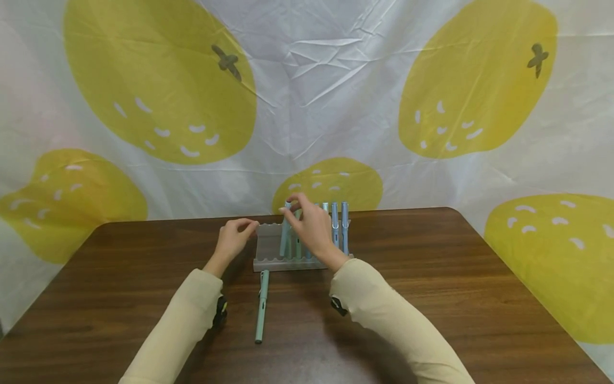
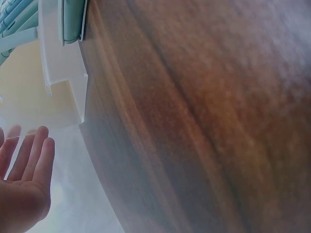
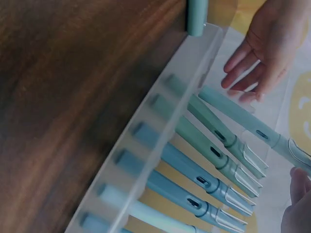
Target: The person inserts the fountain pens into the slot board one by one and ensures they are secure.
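Observation:
A clear pen rack (image 1: 268,265) with scalloped edges stands near the table's far side. My left hand (image 1: 232,240) is at its upper left corner, thumb and fingertips pinching the clear edge. The right hand (image 1: 313,225) pinches a pale green fountain pen (image 3: 240,114) by its capped end. That pen leans, its lower end at the rack beside a row of standing pens. Green pens (image 3: 206,145) stand nearest it, then blue pens (image 3: 177,187) and a pale one (image 3: 158,217). In the head view my right hand hides part of the row.
A loose green pen (image 1: 262,306) lies on the brown wooden table (image 1: 144,298) in front of the rack, clip end towards it. Behind the table hangs a white cloth (image 1: 326,106) printed with yellow fruit.

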A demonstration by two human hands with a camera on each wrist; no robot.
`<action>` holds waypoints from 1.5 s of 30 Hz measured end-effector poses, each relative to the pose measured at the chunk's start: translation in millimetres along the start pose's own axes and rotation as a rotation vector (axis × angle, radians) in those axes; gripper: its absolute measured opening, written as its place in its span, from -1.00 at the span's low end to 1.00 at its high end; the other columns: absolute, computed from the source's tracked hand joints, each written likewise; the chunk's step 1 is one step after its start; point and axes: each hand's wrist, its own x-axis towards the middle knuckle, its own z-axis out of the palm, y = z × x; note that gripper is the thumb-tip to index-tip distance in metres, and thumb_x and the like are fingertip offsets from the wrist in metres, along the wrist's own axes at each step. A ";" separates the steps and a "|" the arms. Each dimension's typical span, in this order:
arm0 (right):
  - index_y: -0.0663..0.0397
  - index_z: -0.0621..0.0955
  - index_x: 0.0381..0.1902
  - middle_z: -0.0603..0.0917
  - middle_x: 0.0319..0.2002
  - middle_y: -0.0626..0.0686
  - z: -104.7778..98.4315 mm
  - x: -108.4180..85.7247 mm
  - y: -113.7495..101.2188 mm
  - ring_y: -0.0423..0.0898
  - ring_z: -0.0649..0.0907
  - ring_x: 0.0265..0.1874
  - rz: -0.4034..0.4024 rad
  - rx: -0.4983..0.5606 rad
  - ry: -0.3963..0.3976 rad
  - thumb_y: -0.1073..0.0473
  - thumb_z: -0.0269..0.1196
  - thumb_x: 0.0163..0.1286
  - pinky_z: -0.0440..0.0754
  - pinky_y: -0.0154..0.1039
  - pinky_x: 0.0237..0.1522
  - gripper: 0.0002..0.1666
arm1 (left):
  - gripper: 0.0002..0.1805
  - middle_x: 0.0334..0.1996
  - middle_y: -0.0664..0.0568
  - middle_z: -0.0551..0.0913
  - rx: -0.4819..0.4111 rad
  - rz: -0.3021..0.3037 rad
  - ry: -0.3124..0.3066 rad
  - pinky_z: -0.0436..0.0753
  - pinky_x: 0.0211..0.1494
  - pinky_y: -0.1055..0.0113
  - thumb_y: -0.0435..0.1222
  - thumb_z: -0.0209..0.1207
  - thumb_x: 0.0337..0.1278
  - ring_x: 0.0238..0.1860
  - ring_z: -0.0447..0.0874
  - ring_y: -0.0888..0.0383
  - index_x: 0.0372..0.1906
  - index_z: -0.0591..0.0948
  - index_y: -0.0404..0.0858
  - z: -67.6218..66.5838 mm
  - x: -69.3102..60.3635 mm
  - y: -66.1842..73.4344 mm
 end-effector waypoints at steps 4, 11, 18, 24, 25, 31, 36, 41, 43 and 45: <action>0.03 0.49 -0.22 0.63 -0.52 -0.11 5.1 -4.5 0.8 -0.35 0.40 -0.81 -0.035 -0.022 -0.004 0.04 0.22 0.18 0.19 -0.46 -0.86 -0.73 | -0.65 -0.38 -0.17 0.63 0.009 -0.003 -0.001 0.52 -0.31 0.18 -0.15 0.06 0.17 -0.37 0.56 0.03 -0.17 0.61 -0.35 -0.2 -0.2 0.4; 0.02 0.49 -0.24 0.65 -0.49 -0.08 9.9 -10.7 0.8 -0.32 0.46 -0.76 -0.030 -0.036 -0.064 0.03 0.23 0.17 0.25 -0.47 -0.81 -0.73 | -0.65 -0.39 -0.17 0.64 0.013 0.006 0.009 0.52 -0.31 0.17 -0.15 0.06 0.17 -0.39 0.57 0.02 -0.18 0.61 -0.36 -0.8 -1.3 1.4; 0.02 0.49 -0.24 0.65 -0.48 -0.07 10.3 -9.2 -2.2 -0.29 0.53 -0.67 -0.039 -0.036 -0.132 0.03 0.19 0.21 0.31 -0.47 -0.77 -0.75 | -0.64 -0.39 -0.18 0.64 0.011 0.007 0.006 0.52 -0.31 0.17 -0.14 0.05 0.17 -0.38 0.57 0.02 -0.18 0.61 -0.36 -0.7 -0.2 1.8; 0.04 0.49 -0.19 0.64 -0.46 -0.07 12.7 -7.8 -0.9 -0.28 0.51 -0.69 -0.037 -0.012 -0.152 0.04 0.17 0.23 0.30 -0.45 -0.79 -0.74 | -0.67 -0.38 -0.17 0.64 0.006 0.012 0.009 0.52 -0.29 0.16 -0.16 0.07 0.16 -0.37 0.59 0.01 -0.19 0.61 -0.37 0.3 1.7 -1.2; 0.04 0.49 -0.17 0.64 -0.45 -0.07 12.9 -7.8 -0.5 -0.28 0.50 -0.70 -0.038 -0.014 -0.156 0.05 0.18 0.22 0.29 -0.44 -0.79 -0.73 | -0.67 -0.38 -0.16 0.64 0.006 0.011 0.009 0.52 -0.28 0.16 -0.17 0.07 0.16 -0.37 0.59 0.01 -0.19 0.61 -0.36 0.5 2.1 -1.7; 0.03 0.45 0.04 0.56 -0.32 -0.02 13.5 -10.0 4.4 -0.27 0.35 -0.75 -0.064 -0.098 -0.241 0.10 0.24 0.17 0.23 -0.44 -0.82 -0.54 | -0.67 -0.39 -0.12 0.64 0.018 0.017 0.019 0.52 -0.29 0.17 -0.15 0.07 0.16 -0.38 0.60 0.02 -0.20 0.62 -0.34 1.0 3.0 -2.2; 0.02 0.39 0.13 0.50 -0.38 0.00 13.5 -12.3 7.8 -0.26 0.31 -0.75 -0.055 -0.128 -0.286 0.10 0.27 0.13 0.25 -0.44 -0.81 -0.42 | -0.66 -0.37 -0.13 0.64 0.017 0.023 0.018 0.52 -0.28 0.17 -0.15 0.06 0.16 -0.37 0.59 0.01 -0.18 0.62 -0.35 0.6 2.2 -2.1; -0.03 0.34 0.19 0.46 -0.60 -0.14 14.2 -13.3 10.0 -0.28 0.33 -0.79 0.012 -0.099 -0.330 0.11 0.24 0.16 0.26 -0.43 -0.81 -0.38 | -0.65 -0.34 -0.14 0.63 0.017 0.019 0.010 0.52 -0.26 0.15 -0.14 0.05 0.17 -0.35 0.59 0.01 -0.17 0.61 -0.35 0.5 1.4 -2.5; -0.05 0.32 0.21 0.43 -0.66 -0.17 14.5 -13.5 10.5 -0.28 0.33 -0.81 0.034 -0.087 -0.344 0.12 0.23 0.17 0.26 -0.42 -0.82 -0.37 | -0.65 -0.34 -0.14 0.63 0.018 0.018 0.010 0.52 -0.25 0.15 -0.14 0.05 0.17 -0.35 0.59 0.01 -0.17 0.61 -0.35 0.5 1.1 -2.3; -0.05 0.30 0.22 0.41 -0.70 -0.17 14.8 -13.7 10.8 -0.27 0.31 -0.84 0.047 -0.085 -0.357 0.11 0.22 0.19 0.25 -0.42 -0.83 -0.37 | -0.65 -0.34 -0.14 0.63 0.019 0.017 0.010 0.51 -0.25 0.15 -0.14 0.05 0.17 -0.35 0.59 0.01 -0.17 0.61 -0.35 0.4 0.8 -2.2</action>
